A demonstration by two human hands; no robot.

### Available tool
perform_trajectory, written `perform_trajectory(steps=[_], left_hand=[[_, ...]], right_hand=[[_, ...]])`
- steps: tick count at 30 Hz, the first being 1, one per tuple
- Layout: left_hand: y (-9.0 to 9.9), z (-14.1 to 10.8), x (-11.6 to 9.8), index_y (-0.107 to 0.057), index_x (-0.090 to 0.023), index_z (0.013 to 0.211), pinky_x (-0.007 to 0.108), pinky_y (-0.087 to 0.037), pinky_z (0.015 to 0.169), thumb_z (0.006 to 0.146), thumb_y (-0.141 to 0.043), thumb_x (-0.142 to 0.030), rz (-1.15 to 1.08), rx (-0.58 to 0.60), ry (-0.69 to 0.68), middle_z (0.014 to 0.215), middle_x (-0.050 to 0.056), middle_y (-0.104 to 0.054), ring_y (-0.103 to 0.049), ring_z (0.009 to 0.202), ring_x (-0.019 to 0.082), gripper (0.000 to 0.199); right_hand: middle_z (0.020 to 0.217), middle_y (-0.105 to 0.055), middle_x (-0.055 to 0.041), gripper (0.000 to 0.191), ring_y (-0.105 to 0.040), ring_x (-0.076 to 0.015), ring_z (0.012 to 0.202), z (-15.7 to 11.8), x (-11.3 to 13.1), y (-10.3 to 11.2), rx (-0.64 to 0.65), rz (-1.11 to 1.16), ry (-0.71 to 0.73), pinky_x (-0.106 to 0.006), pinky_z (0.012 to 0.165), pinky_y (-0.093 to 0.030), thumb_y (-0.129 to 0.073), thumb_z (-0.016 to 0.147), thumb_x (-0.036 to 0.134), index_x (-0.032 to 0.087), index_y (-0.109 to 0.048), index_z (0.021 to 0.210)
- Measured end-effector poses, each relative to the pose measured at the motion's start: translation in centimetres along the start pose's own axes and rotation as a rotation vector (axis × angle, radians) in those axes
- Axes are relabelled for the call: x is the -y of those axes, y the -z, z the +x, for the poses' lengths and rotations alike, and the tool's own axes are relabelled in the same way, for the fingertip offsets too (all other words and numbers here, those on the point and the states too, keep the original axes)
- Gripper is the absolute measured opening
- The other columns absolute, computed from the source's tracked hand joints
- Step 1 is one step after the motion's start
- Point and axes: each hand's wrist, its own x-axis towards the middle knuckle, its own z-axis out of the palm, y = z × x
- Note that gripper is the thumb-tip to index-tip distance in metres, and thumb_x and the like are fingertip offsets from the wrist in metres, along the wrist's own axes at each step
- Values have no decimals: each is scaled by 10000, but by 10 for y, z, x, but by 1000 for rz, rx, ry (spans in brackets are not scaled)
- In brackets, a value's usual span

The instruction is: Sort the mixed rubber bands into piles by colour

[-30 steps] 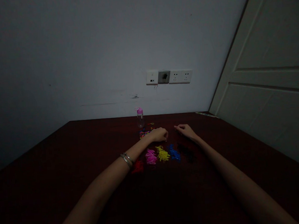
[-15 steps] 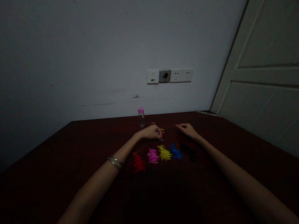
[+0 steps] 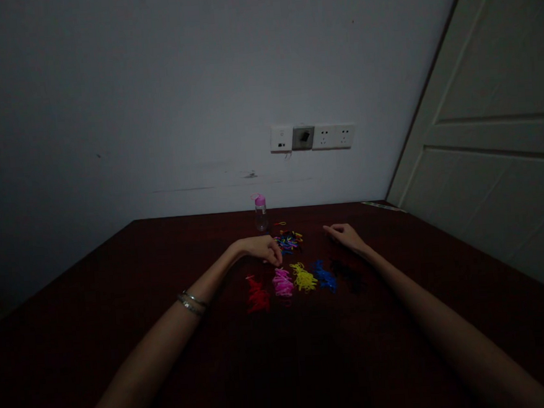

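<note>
My left hand point(image 3: 263, 249) is closed in a pinch, fingertips down at the upper edge of a pink pile of small loop bands point(image 3: 283, 284); whatever is between them is too small to make out. Just beyond its fingers lies a mixed-colour heap of bands point(image 3: 289, 241), partly hidden by the hand. My right hand point(image 3: 344, 235) rests on the table to the right of that heap, fingers loosely stretched, holding nothing visible. In a row nearer me lie red bands point(image 3: 258, 295), yellow bands point(image 3: 304, 277), blue bands point(image 3: 324, 277) and dark bands point(image 3: 349, 275), hard to see.
A clear bottle with a pink cap point(image 3: 261, 214) stands behind the mixed heap. One loose band point(image 3: 281, 223) lies beside it. The dark red table point(image 3: 181, 235) meets a wall with sockets point(image 3: 333, 137); a white door point(image 3: 495, 132) is at the right.
My left hand has moved left and toward me, from over the mixed heap to the pink pile, uncovering the heap. My right hand stays in place. The view has shifted slightly.
</note>
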Motion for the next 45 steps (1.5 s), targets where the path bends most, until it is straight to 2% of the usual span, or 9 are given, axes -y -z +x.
perform_trajectory(steps=[4, 9, 14, 19, 23, 28, 30, 35, 45], left_hand=[[14, -5, 16, -681, -126, 742, 193, -277, 463, 583, -637, -238, -59, -152, -11, 536, -7, -561, -399, 452, 58, 200], [26, -11, 52, -661, -100, 767, 196, -224, 420, 648, -568, -312, -110, -453, 72, 454, -28, -463, -341, 414, 56, 260], [27, -15, 75, -630, -103, 749, 197, -190, 394, 677, -530, -415, -130, -641, 186, 440, -42, -417, -305, 384, 54, 335], [23, -15, 80, -622, -103, 709, 194, -193, 401, 687, -510, -437, -123, -668, 154, 428, -42, -409, -300, 390, 53, 353], [22, -15, 79, -619, -103, 702, 190, -214, 418, 689, -502, -427, -118, -671, 153, 431, -39, -418, -315, 409, 58, 345], [21, -15, 79, -620, -98, 684, 187, -243, 443, 675, -498, -428, -107, -674, 107, 441, -41, -417, -332, 429, 60, 352], [21, -14, 81, -620, -95, 672, 186, -255, 453, 669, -498, -418, -108, -679, 86, 443, -40, -419, -344, 438, 62, 346], [20, -12, 84, -620, -91, 680, 187, -249, 447, 660, -496, -413, -106, -716, 117, 444, -38, -423, -345, 434, 64, 345], [20, -11, 88, -614, -99, 670, 192, -266, 465, 671, -488, -410, -96, -743, 103, 436, -31, -425, -366, 444, 72, 336]], right_hand=[[537, -517, -8, 441, -444, -119, 526, 1, -1, 0, -4, -26, 44, -220, 492, -321, -456, 701, 541, 132, -594, 611], [621, -584, -22, 336, -496, -137, 596, 3, -2, 0, 20, -22, 30, -231, 556, -365, -514, 664, 441, 124, -629, 664], [578, -560, -7, 282, -467, -103, 498, 7, 9, 0, 176, 93, -51, -208, 455, -346, -545, 638, 376, 127, -610, 753], [590, -547, 13, 260, -485, -97, 505, 4, 45, -16, 313, 92, 17, -200, 456, -360, -579, 621, 331, 145, -572, 802], [674, -593, -15, 186, -526, -119, 601, -3, 73, -34, 398, -128, 132, -209, 526, -379, -573, 631, 288, 157, -585, 763], [816, -619, -50, 257, -556, -179, 696, -12, 90, -41, 294, -588, 174, -239, 544, -343, -570, 648, 328, 206, -558, 874], [847, -616, -64, 301, -560, -199, 715, -15, 92, -41, 287, -672, 182, -244, 533, -323, -571, 650, 342, 215, -532, 921], [873, -608, -60, 325, -556, -187, 724, -14, 91, -43, 333, -619, 161, -226, 512, -298, -561, 664, 300, 222, -483, 970], [732, -588, -10, 270, -514, -106, 619, -8, 80, -42, 340, -277, 167, -188, 528, -340, -549, 609, 136, 174, -510, 873]])
